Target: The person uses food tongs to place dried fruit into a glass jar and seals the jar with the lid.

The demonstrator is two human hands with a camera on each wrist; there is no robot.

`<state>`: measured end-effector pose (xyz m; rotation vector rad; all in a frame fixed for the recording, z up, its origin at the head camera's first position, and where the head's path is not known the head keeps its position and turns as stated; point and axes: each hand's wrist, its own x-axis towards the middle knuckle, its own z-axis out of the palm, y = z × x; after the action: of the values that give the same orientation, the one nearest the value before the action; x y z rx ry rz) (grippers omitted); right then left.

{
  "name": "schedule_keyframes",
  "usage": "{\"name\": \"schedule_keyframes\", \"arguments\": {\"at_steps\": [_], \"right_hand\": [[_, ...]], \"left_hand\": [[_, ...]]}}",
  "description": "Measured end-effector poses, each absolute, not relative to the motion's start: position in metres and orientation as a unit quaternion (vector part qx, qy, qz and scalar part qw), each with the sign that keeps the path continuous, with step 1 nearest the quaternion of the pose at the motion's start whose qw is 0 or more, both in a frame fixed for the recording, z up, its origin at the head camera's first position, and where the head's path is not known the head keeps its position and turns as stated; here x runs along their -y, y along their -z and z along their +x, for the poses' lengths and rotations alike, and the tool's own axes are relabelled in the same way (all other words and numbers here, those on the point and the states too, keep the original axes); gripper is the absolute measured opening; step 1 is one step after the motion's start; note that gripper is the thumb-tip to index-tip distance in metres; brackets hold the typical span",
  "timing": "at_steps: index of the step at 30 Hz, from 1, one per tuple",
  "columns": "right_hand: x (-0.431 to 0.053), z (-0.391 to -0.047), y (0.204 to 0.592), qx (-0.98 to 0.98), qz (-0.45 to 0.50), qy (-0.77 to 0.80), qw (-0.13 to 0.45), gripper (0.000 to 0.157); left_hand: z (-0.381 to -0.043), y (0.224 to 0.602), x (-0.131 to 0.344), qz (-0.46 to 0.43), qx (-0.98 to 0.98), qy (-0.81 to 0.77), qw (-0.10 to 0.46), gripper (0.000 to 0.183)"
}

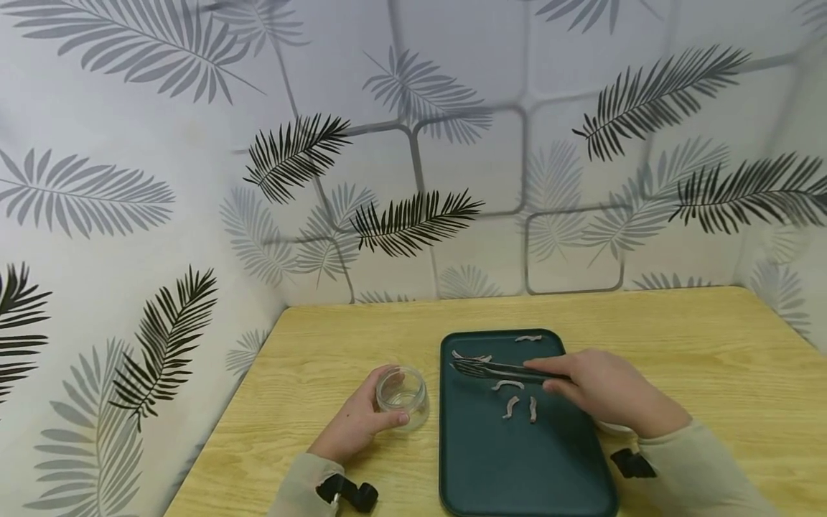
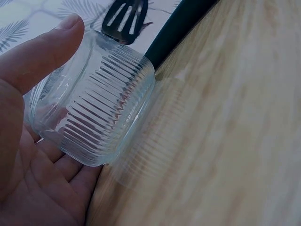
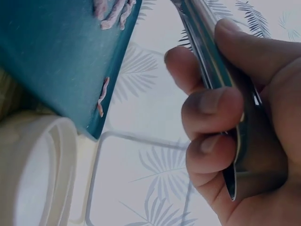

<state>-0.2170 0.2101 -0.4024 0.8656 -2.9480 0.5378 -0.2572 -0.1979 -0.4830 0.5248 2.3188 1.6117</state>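
Observation:
My left hand point(image 1: 357, 425) holds a small clear glass jar point(image 1: 418, 415), thumb on the near side and fingers around the far side. The jar stands upright on the table, its ribbed wall point(image 2: 101, 103) showing in the left wrist view. Over a dark green tray point(image 1: 510, 467), my right hand point(image 1: 610, 391) grips metal tongs point(image 1: 517, 373), fingers wrapped round the handle point(image 3: 214, 52). The slotted head point(image 2: 124, 21) of the tongs is close over a pale, thin strip point(image 1: 468, 356) near the tray's left edge. Whether the tongs pinch it I cannot tell.
Several more curled strips lie on the tray, one strip point(image 1: 528, 338) near the far edge. A white round container point(image 3: 51, 174) stands right of the tray, mostly behind my right hand in the head view. Leaf-patterned cloth point(image 1: 452, 158) hangs behind the wooden table point(image 1: 362, 337).

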Motion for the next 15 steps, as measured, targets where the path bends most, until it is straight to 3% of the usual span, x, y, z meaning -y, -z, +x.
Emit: {"name": "schedule_keyframes", "arguments": {"at_steps": [4,15], "right_hand": [[-0.204,-0.214,0.398,0.942,0.279,-0.185,0.018,0.046],[-0.158,-0.198,0.402,0.899,0.342,-0.255,0.101,0.045]], "left_hand": [[-0.256,0.483,0.198,0.179,-0.802,-0.555,0.134,0.091],[-0.257,0.482,0.198,0.179,-0.801,-0.556,0.133,0.091]]}}
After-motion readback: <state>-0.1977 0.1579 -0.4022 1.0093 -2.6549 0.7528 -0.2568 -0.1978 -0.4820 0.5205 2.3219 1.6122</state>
